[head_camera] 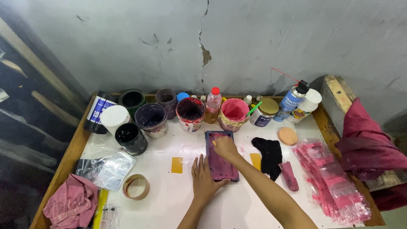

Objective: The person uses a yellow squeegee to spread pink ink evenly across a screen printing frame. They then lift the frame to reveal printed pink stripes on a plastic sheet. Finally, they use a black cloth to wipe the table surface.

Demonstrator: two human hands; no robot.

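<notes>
My left hand [203, 178] lies flat, fingers together, bracing the small screen-printing frame [221, 156]; my right hand [225, 147] presses on its ink-slick mesh. Stiff, light, likely fragile: grip the rim.

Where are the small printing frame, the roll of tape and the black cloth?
small printing frame [221, 163]: head view, pink-stained mesh between the hands.
roll of tape [136, 187]: head view, on its brown ring.
black cloth [268, 155]: head view, cloth's middle.
</notes>
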